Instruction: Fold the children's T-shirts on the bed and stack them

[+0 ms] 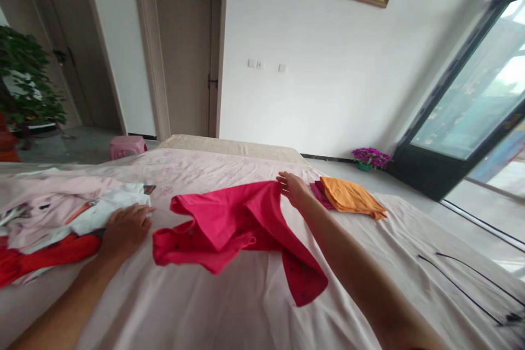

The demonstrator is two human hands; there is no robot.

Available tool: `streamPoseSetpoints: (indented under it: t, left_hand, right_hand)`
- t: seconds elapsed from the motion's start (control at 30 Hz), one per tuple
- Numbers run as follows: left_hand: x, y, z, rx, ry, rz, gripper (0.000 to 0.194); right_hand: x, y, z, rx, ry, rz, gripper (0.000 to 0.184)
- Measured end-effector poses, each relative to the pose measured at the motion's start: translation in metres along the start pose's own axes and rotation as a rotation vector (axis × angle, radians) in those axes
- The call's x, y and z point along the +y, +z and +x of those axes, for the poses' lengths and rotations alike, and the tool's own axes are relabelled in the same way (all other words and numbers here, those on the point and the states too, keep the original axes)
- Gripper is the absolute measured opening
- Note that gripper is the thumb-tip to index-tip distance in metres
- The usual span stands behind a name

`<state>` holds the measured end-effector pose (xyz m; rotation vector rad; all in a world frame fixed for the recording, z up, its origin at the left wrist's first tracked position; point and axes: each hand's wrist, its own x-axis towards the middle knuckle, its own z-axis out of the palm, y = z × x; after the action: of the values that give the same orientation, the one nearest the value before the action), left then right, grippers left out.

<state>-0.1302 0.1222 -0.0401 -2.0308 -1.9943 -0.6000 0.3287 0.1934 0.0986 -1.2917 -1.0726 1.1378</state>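
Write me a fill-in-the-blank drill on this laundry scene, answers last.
The messy clothes pile lies to the ____ of the hot-pink garment.
The hand at its upper edge is the person's ____ one.
The top folded cloth beyond that hand is ____.
The pink seat on the floor is a ____.
left; right; orange; stool

Reached forward over the surface [221,317] with both bare arms, set well apart. Angled the left forearm [69,295] up and rightward from the lower left of the view. Held the left hand [127,228] palm down toward the left edge of the surface, with loosely extended, slightly bent fingers pointing rightward. Stretched the right forearm [355,257] diagonally up and leftward, nearly straight, farther out than the left. Carried the right hand [293,188] nearer the far edge, roughly in line with the wrist, with slender gaps between leftward-pointing fingers.
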Motion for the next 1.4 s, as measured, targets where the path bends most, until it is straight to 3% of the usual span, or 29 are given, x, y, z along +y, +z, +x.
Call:
streamPoseSetpoints:
  t: [0.07, 0.13, 0.27, 0.37, 0.43, 0.5, 0.57, 0.63, 0.73, 0.8, 0.87, 0.97, 1.03, 1.13, 1.23, 1.3, 1.4]
  left_hand:
    - [-0.004, 0.003, 0.002, -0.006, 0.018, 0.042, 0.037]
    - [-0.007, 0.005, 0.003, 0.005, 0.025, 0.037, 0.037]
    - [-0.003, 0.002, 0.004, 0.091, 0.057, -0.113, 0.039]
    - [0.021, -0.009, -0.001, 0.066, 0.074, -0.393, 0.039]
    - [0.048, -0.019, -0.007, -0.073, 0.07, -0.561, 0.041]
    - [0.08, -0.03, -0.015, -0.257, 0.1, -0.651, 0.044]
    - [0.11, -0.04, -0.024, -0.393, 0.178, -0.675, 0.048]
    - [0.135, -0.048, -0.032, -0.418, 0.261, -0.612, 0.044]
    - [0.154, -0.053, -0.038, -0.377, 0.311, -0.471, 0.017]
    - [0.156, -0.052, -0.035, -0.359, 0.275, -0.427, 0.014]
    - [0.149, -0.048, -0.028, -0.343, 0.188, -0.442, 0.018]
    - [0.126, -0.037, -0.012, -0.274, 0.031, -0.545, 0.022]
    - [0.106, -0.029, 0.0, -0.182, -0.077, -0.575, 0.025]
    - [0.082, -0.022, 0.012, -0.062, -0.179, -0.529, 0.03]
    - [0.08, -0.024, 0.012, -0.05, -0.04, -0.546, 0.036]
    - [0.091, -0.029, 0.006, -0.126, 0.119, -0.539, 0.038]
    - [0.112, -0.036, -0.006, -0.259, 0.265, -0.393, 0.026]
  right_hand:
    - [0.023, -0.002, -0.007, 0.057, 0.071, -0.146, 0.014]
    - [0.039, -0.005, -0.019, -0.053, 0.045, -0.298, 0.021]
    - [0.054, -0.008, -0.052, -0.374, -0.278, -0.822, 0.041]
    - [0.062, -0.005, -0.074, -0.499, -0.424, -1.142, 0.057]
    - [0.068, -0.002, -0.081, -0.465, -0.433, -1.254, 0.04]
    - [0.072, -0.002, -0.079, -0.354, -0.404, -1.289, 0.016]
    - [0.074, -0.005, -0.068, -0.257, -0.323, -1.203, 0.014]
    - [0.073, -0.012, -0.054, -0.223, -0.173, -0.985, 0.014]
    - [0.07, -0.024, -0.045, -0.284, 0.008, -0.679, 0.013]
    - [0.068, -0.026, -0.051, -0.384, -0.048, -0.709, 0.014]
    - [0.07, -0.022, -0.064, -0.469, -0.226, -0.907, 0.02]
    - [0.078, -0.012, -0.079, -0.406, -0.453, -1.184, 0.018]
    - [0.083, -0.009, -0.08, -0.287, -0.459, -1.238, 0.013]
    - [0.085, -0.015, -0.071, -0.201, -0.327, -1.173, 0.021]
    - [0.08, -0.024, -0.069, -0.339, -0.33, -1.069, 0.019]
    - [0.078, -0.026, -0.075, -0.44, -0.435, -1.077, 0.022]
    - [0.079, -0.021, -0.084, -0.434, -0.538, -1.165, 0.016]
